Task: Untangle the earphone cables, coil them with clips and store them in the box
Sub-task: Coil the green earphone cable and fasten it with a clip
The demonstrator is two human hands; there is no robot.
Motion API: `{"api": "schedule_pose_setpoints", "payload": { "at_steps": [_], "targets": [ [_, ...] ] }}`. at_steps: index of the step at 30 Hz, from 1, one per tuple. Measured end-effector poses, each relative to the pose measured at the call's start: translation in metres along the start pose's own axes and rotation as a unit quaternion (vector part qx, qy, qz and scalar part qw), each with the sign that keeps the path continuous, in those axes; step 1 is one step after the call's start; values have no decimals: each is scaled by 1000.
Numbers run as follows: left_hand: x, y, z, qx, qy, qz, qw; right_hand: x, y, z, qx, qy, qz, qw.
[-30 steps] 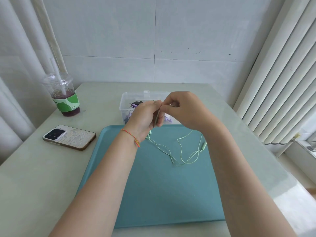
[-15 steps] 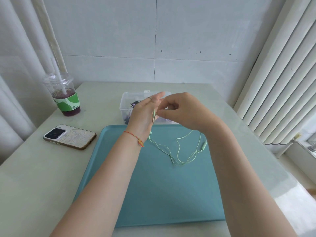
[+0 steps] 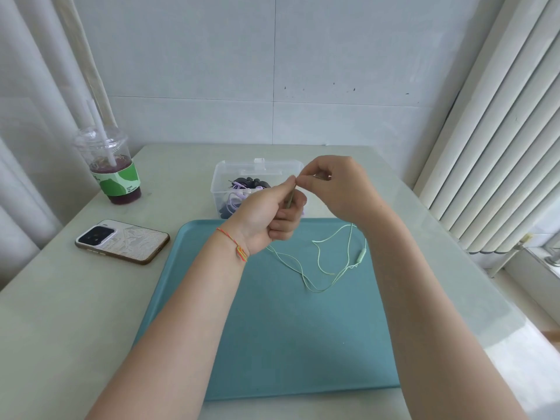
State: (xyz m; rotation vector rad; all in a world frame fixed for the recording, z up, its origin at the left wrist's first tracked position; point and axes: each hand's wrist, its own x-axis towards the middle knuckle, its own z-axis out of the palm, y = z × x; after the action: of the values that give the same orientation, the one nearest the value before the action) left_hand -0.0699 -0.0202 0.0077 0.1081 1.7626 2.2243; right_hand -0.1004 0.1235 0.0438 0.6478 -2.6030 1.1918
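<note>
From my remote seat, I see both hands raised together above the far edge of the tray point(image 3: 272, 344), in front of the box point(image 3: 222, 180). The left hand point(image 3: 266, 213) has its fingers curled round a gathered length of the green cable point(image 3: 318, 262), a short upright section showing between thumb and fingers. The right hand point(image 3: 333, 186) pinches the same cable at its top with thumb and forefinger, just touching the left thumb tip. From below the left hand the loose cable trails down onto the tray in open loops, running right to the inline remote point(image 3: 362, 255), which lies near the tray's right edge beside the right wrist. The clear box stands on the counter point(image 3: 75, 298) just beyond the tray, holding dark and purple items I cannot make out. To the left lie a phone point(image 3: 121, 241), face down, and farther off a lidded cup point(image 3: 113, 168) with a straw.
</note>
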Motion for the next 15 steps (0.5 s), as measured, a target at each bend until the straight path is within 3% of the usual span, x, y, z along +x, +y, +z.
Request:
{"api": "schedule_pose_setpoints", "payload": {
  "at_steps": [6, 11, 15],
  "targets": [
    [-7, 4, -1, -78, -112, -3, 991, -3, -1, 1, 97, -58, 18, 993],
    [-7, 9, -9, -178, -104, 9, 979, -6, -4, 0, 143, -85, 44, 985],
    [-6, 8, -12, -164, -87, 3, 983, -6, -3, 1, 107, -82, 29, 990]
  ]
}}
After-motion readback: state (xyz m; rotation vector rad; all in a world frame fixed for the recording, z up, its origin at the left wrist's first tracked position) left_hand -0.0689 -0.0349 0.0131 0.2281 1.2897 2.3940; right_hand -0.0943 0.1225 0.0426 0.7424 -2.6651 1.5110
